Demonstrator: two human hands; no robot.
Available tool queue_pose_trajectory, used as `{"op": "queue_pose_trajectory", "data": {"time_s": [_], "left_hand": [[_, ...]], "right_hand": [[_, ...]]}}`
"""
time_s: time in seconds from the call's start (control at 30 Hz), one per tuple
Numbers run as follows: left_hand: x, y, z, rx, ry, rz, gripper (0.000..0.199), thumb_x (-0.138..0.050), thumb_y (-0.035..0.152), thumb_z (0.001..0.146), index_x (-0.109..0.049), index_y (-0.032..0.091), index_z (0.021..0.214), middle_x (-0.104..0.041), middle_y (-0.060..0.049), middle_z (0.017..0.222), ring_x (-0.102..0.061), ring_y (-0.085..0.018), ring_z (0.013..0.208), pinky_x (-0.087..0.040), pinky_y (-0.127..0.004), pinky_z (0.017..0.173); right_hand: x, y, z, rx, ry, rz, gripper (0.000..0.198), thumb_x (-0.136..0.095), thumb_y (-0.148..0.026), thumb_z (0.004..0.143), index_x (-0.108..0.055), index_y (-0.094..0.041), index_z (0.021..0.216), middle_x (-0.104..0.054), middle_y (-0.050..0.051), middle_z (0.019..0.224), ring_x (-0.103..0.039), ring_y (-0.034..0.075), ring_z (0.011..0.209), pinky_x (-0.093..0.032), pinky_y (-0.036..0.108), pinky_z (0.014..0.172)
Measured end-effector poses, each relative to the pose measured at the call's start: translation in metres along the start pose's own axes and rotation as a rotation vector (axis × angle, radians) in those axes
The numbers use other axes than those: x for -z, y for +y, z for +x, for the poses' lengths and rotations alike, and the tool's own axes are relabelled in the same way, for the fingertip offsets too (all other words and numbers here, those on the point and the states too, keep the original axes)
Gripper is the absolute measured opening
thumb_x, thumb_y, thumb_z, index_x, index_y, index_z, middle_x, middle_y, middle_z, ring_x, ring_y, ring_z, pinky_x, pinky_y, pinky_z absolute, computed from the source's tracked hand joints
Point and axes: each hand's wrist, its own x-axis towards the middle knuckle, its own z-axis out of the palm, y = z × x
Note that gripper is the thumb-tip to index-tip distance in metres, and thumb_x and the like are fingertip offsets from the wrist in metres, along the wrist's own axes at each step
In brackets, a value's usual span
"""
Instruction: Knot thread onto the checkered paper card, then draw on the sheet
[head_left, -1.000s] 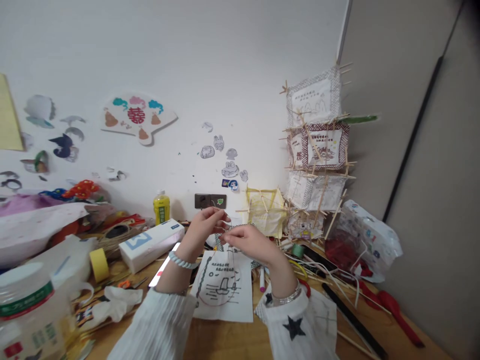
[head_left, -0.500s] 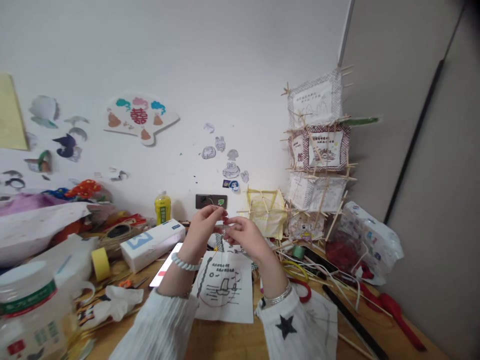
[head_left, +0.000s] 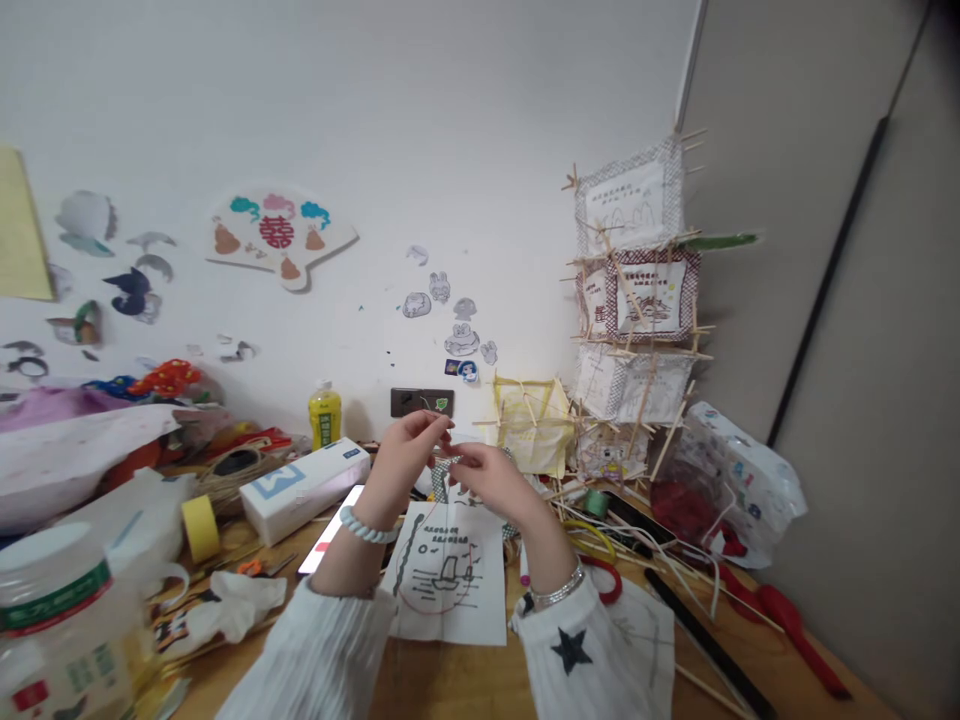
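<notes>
My left hand (head_left: 414, 450) is raised over the middle of the desk, thumb and forefinger pinched. A thin pale thread end (head_left: 425, 402) sticks up at those fingertips. Just to the right and slightly lower, my right hand (head_left: 487, 478) has its fingers bent and pressed together; what they hold is too small to make out. The fingertips of both hands are close together. Below them lies a white paper sheet (head_left: 450, 628) with black writing and a boat drawing. A fine red curve loops over it; I cannot tell whether it is thread or drawn.
Left stand a white box (head_left: 304, 490), a lit phone (head_left: 328, 538), yellow tape (head_left: 201, 528), a yellow-labelled bottle (head_left: 325, 415) and a large jar (head_left: 64, 620). Right are a tiered stick-and-paper lantern (head_left: 637, 290), red-handled scissors (head_left: 609, 582), a black bar (head_left: 705, 640) and loose cords.
My right hand has lowered slightly and come a little apart from my left fingertips. My left hand stays nearly in place, still pinched.
</notes>
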Motion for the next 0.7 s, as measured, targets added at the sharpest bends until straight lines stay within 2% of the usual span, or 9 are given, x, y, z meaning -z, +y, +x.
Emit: {"op": "queue_pose_trajectory", "data": {"time_s": [0.1, 0.17, 0.3, 0.43, 0.57, 0.7], "left_hand": [[0.0014, -0.0002, 0.0007, -0.037, 0.021, 0.083, 0.025, -0.057, 0.039, 0.069, -0.060, 0.014, 0.068, -0.058, -0.002, 0.059, -0.051, -0.012, 0.053, -0.038, -0.022, 0.046], [0.0014, 0.0001, 0.0008, -0.049, 0.022, 0.112, 0.025, -0.057, 0.039, 0.068, -0.061, 0.014, 0.067, -0.059, -0.002, 0.059, -0.052, -0.013, 0.054, -0.039, -0.023, 0.048], [-0.0004, 0.0017, -0.0002, -0.044, -0.005, 0.109, 0.024, -0.058, 0.038, 0.068, -0.060, 0.014, 0.065, -0.059, -0.002, 0.056, -0.053, -0.014, 0.054, -0.041, -0.024, 0.049], [-0.0018, 0.0027, -0.0012, 0.004, -0.045, 0.051, 0.024, -0.056, 0.037, 0.070, -0.059, 0.014, 0.070, -0.061, -0.004, 0.062, -0.056, -0.014, 0.057, -0.044, -0.025, 0.054], [-0.0013, 0.0007, -0.0009, -0.005, -0.055, 0.058, 0.023, -0.056, 0.037, 0.071, -0.058, 0.014, 0.072, -0.059, -0.002, 0.059, -0.054, -0.013, 0.054, -0.043, -0.024, 0.053], [0.0005, -0.0030, 0.0007, -0.049, -0.087, 0.093, 0.021, -0.055, 0.036, 0.072, -0.058, 0.015, 0.071, -0.051, 0.002, 0.050, -0.047, -0.010, 0.046, -0.037, -0.022, 0.046]], "right_hand": [[0.0042, 0.0016, 0.0008, 0.035, 0.092, -0.010, 0.031, -0.052, -0.017, 0.072, -0.061, -0.015, 0.102, -0.057, -0.001, 0.063, -0.046, 0.009, 0.054, -0.035, 0.022, 0.052], [0.0048, 0.0019, 0.0013, 0.054, 0.120, 0.007, 0.029, -0.054, -0.017, 0.071, -0.061, -0.015, 0.098, -0.058, 0.000, 0.066, -0.048, 0.010, 0.057, -0.037, 0.022, 0.053], [0.0038, -0.0032, -0.0004, 0.058, 0.077, 0.098, 0.017, -0.052, -0.017, 0.072, -0.062, -0.015, 0.085, -0.061, 0.002, 0.072, -0.052, 0.011, 0.064, -0.039, 0.022, 0.057], [0.0062, -0.0075, -0.0029, -0.015, 0.076, 0.118, 0.013, -0.051, -0.021, 0.074, -0.060, -0.015, 0.080, -0.061, 0.002, 0.072, -0.050, 0.010, 0.058, -0.036, 0.021, 0.050], [0.0088, -0.0034, -0.0013, 0.032, 0.074, 0.156, 0.019, -0.048, -0.030, 0.077, -0.060, -0.015, 0.076, -0.060, 0.003, 0.074, -0.045, 0.008, 0.054, -0.033, 0.020, 0.046], [0.0095, -0.0029, -0.0013, 0.024, 0.053, 0.251, 0.025, -0.051, -0.038, 0.077, -0.057, -0.015, 0.070, -0.057, 0.002, 0.067, -0.040, 0.007, 0.050, -0.030, 0.019, 0.045]]}}
